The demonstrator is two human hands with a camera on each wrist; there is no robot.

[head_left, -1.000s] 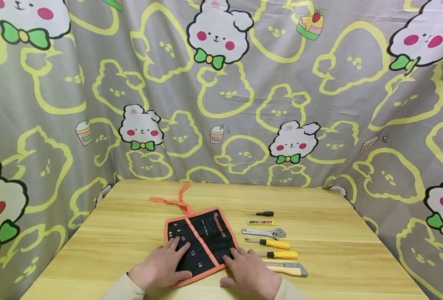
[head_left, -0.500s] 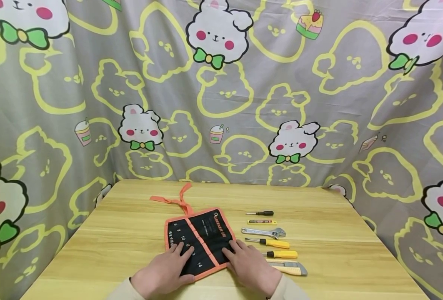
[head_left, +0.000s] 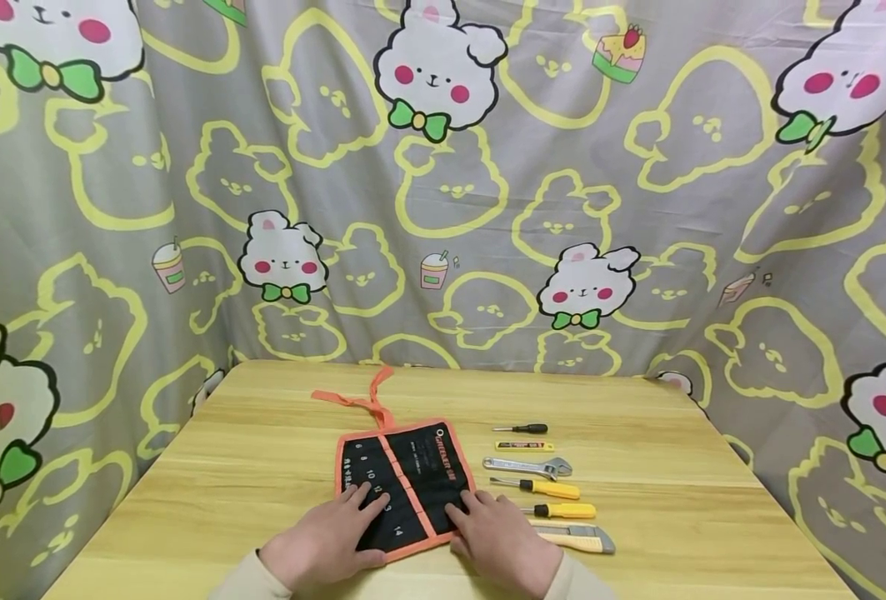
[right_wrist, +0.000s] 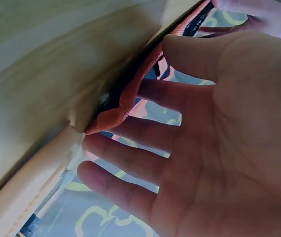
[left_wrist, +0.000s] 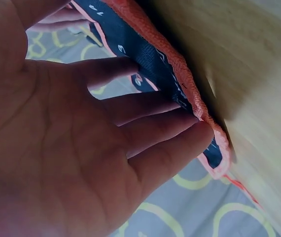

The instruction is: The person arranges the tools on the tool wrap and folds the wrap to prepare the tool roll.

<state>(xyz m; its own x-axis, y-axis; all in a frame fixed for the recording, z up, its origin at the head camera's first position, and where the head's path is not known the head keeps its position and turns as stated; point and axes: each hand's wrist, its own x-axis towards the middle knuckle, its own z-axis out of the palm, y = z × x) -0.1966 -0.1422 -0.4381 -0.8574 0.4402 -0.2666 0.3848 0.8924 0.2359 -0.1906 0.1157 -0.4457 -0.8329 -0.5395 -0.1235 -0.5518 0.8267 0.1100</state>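
A black tool pouch point(head_left: 393, 479) with orange trim lies spread flat, printed with size numbers and lettering. On its lower left part rests my left hand point(head_left: 328, 537), fingers extended. The left wrist view has the fingertips point(left_wrist: 202, 131) touching the cloth along the orange trim. My right hand point(head_left: 504, 537) touches the pouch's lower right edge, its fingers fairly straight and spread in the right wrist view. Close beside that hand is a utility knife point(head_left: 588, 537), partly covered by it. Orange tie straps point(head_left: 371, 406) trail from the pouch's far edge.
Right of the pouch lie a small black screwdriver point(head_left: 530, 429), a flat yellow packet point(head_left: 523, 447), an adjustable wrench point(head_left: 528, 467) and two yellow-handled screwdrivers point(head_left: 551, 488), in a column. The wooden table point(head_left: 675, 467) meets a patterned curtain point(head_left: 443, 208) behind.
The pouch has turned slightly clockwise and its straps have shifted right. My left hand has slid nearer the front edge of the pouch since a second ago. The loose tools have stayed put.
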